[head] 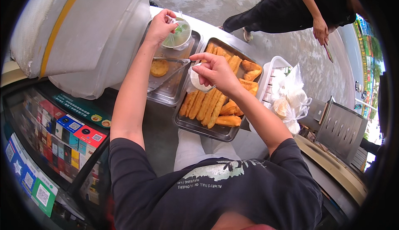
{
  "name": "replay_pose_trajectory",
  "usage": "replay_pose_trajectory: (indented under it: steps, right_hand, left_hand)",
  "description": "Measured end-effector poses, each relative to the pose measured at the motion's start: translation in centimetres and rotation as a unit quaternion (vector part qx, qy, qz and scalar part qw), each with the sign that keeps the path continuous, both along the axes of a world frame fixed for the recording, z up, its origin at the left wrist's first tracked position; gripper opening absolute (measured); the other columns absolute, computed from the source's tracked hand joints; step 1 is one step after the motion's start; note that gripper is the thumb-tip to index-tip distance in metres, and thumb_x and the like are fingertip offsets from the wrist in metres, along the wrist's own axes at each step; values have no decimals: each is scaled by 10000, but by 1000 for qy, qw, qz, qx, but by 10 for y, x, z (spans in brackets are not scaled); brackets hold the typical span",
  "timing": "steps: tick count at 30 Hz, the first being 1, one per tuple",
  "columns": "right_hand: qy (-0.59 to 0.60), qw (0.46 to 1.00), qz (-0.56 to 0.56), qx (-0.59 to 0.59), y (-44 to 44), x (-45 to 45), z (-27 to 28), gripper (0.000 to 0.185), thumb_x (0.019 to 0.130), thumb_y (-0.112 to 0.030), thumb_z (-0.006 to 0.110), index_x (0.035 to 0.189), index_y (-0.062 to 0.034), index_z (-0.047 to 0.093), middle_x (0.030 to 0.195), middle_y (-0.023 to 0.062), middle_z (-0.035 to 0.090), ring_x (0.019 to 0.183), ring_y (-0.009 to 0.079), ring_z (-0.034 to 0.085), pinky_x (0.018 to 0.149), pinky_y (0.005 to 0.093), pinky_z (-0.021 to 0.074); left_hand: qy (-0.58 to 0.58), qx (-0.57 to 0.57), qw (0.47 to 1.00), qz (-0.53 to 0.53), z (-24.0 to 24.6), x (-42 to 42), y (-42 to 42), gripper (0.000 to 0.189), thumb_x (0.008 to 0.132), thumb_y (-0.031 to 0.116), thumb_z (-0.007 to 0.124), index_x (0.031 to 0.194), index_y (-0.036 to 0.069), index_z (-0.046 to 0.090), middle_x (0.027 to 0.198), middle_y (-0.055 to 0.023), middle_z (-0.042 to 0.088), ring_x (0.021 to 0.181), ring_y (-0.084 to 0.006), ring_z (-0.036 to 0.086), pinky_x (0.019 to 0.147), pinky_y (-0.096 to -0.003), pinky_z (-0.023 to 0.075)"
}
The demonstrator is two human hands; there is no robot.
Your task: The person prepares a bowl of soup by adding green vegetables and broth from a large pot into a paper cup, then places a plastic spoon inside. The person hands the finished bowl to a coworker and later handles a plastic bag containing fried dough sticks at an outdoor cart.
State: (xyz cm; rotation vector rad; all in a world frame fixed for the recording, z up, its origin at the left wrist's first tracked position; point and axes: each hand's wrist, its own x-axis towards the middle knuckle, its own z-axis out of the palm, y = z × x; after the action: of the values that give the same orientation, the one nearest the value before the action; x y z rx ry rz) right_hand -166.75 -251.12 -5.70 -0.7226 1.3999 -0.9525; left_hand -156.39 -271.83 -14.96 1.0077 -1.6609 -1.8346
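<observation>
My left hand pinches the edge of a clear plastic bag that surrounds a white bowl with green leaves inside. My right hand is over a white round container in thin clear plastic, its index finger and thumb apart. That index fingertip is close to the joined end of metal tongs, which lie across a steel tray. A round yellow-brown cake lies by the tongs. Fried dough sticks and folded fried pieces fill much of a second steel tray.
At right, a white plastic basket holds bagged food beside a metal cabinet. Large white containers stand at left, above a glass display case with small boxes. Another person stands beyond the table, holding a thin object.
</observation>
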Motion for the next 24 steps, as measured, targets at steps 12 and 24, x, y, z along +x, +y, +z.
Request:
replay_pose_trajectory:
  steps: [12, 24]
  right_hand:
    - [11, 997, -77, -11, 55, -36, 37, 185, 905, -128, 579, 1055, -25, 616, 579, -32, 535, 508, 12, 461, 467, 169, 363]
    - [34, 990, -131, -37, 91, -59, 42, 165, 903, -108, 570, 1023, -12, 629, 591, -32, 554, 504, -1, 454, 458, 153, 339]
  left_hand:
    - [-251, -382, 889, -26, -41, 6, 1, 232, 698, 18, 628, 905, 74, 538, 740, -137, 620, 690, -305, 621, 624, -402, 481]
    - [-323, -453, 831, 10, -30, 3, 12, 298, 718, 51, 615, 1007, 100, 558, 820, -132, 649, 810, -327, 617, 792, -430, 454]
